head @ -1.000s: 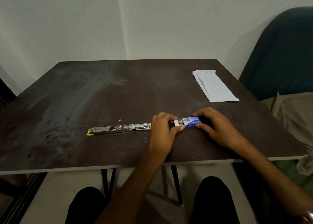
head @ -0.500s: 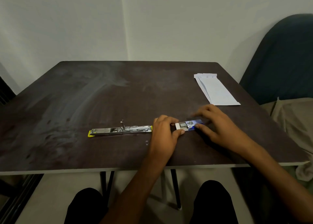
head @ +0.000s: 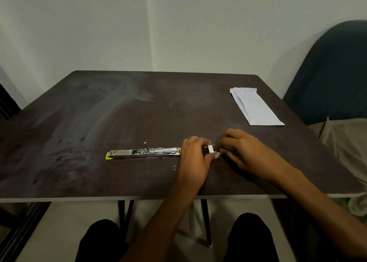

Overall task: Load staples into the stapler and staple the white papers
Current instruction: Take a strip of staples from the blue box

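A metal stapler (head: 143, 153) with yellow ends lies folded out flat on the dark table (head: 119, 113), left of my hands. My left hand (head: 195, 158) pinches the white end of a small staple box (head: 212, 149) between thumb and fingers. My right hand (head: 241, 152) covers the rest of the box, fingers curled over it, so its blue sleeve is hidden. Folded white papers (head: 256, 108) lie at the far right of the table, apart from both hands.
A single loose staple (head: 174, 167) lies on the table near my left wrist. A dark blue chair back (head: 333, 73) and beige cloth (head: 345, 142) stand at the right. My knees sit under the front edge.
My right hand slid left over the staple box and now hides its blue sleeve. The left hand kept its pinch on the white end. The stapler and papers stayed put.
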